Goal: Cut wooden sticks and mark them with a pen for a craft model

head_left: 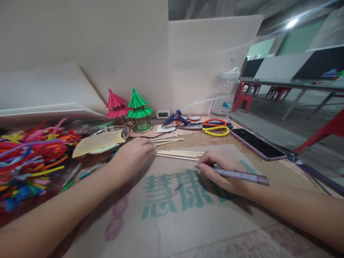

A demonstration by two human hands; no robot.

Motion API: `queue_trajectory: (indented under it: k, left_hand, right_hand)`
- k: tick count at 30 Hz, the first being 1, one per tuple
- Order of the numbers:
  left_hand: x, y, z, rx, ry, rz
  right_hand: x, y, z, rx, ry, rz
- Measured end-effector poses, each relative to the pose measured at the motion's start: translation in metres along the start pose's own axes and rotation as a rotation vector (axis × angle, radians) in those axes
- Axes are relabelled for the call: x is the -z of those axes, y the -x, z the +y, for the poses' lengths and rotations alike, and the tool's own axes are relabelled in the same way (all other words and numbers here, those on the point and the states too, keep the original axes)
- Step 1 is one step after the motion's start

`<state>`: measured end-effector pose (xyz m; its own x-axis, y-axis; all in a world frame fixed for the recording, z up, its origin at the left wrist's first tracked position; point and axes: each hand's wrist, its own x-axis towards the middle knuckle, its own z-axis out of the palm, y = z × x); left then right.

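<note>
Several thin pale wooden sticks (178,154) lie side by side on the covered tabletop in the middle. My left hand (137,152) is closed at their left ends, its fingertips partly hidden. At the right ends is my right hand (219,166), gripping a pen (239,175) with a light patterned barrel, its tip pointing left near the sticks. A clear set square (176,190) with black markings lies just below, over green printed characters. More loose sticks (169,141) rest behind the bundle.
Colourful pipe cleaners (32,161) heap up at left beside a dish with a tan card (98,142). Behind stand red (116,105) and green (138,111) pagoda models, a small clock (163,114), a blue glue gun (173,118), scissors (216,129), a bottle (225,93) and a phone (256,143).
</note>
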<state>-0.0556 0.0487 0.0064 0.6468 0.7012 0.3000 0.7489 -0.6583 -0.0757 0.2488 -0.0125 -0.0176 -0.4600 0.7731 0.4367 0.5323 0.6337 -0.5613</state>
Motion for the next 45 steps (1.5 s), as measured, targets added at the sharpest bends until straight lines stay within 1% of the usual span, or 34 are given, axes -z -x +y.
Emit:
queue_trajectory:
  k: [3,7,10,13,17,21,27,31,35,40,43,45]
  left_hand:
    - [-0.002,0.001,0.010,0.017,-0.019,-0.077]
    - [-0.002,0.003,0.012,0.102,-0.058,-0.076]
    - [-0.004,0.003,0.009,0.127,-0.067,-0.071]
    - [-0.008,0.003,0.004,0.117,-0.073,-0.072]
    - [-0.009,0.006,0.000,0.039,-0.083,-0.100]
    - [-0.006,0.008,0.000,-0.025,-0.124,-0.125]
    - [-0.006,0.007,0.000,-0.087,-0.299,-0.165]
    - [0.000,0.006,0.005,-0.074,-0.307,-0.187]
    - [0.007,0.005,0.013,-0.045,-0.290,-0.218]
    - [-0.001,0.002,0.007,0.004,-0.154,-0.184]
    - [-0.004,0.001,0.003,0.005,-0.149,-0.193]
    - [-0.001,0.001,0.008,0.002,-0.169,-0.195]
  right_hand:
    - [0.001,0.000,-0.001,0.003,0.016,0.003]
    - [0.002,-0.001,0.000,0.007,0.021,-0.011]
    - [0.002,0.000,0.001,-0.001,0.022,-0.015]
    - [0.001,0.001,0.004,-0.017,0.023,-0.019]
    - [0.000,0.001,0.007,-0.021,0.020,-0.033]
    - [0.000,0.000,0.006,-0.007,0.022,-0.031]
    - [0.000,-0.001,0.004,0.013,0.047,-0.017]
    - [0.001,-0.001,0.003,0.037,0.055,-0.002]
    - [0.001,-0.001,0.003,0.029,0.060,0.002]
    - [0.001,0.000,0.004,0.028,0.061,-0.005]
    - [0.002,0.000,0.003,0.023,0.081,0.010]
    - [0.003,-0.001,0.003,0.048,0.099,0.039]
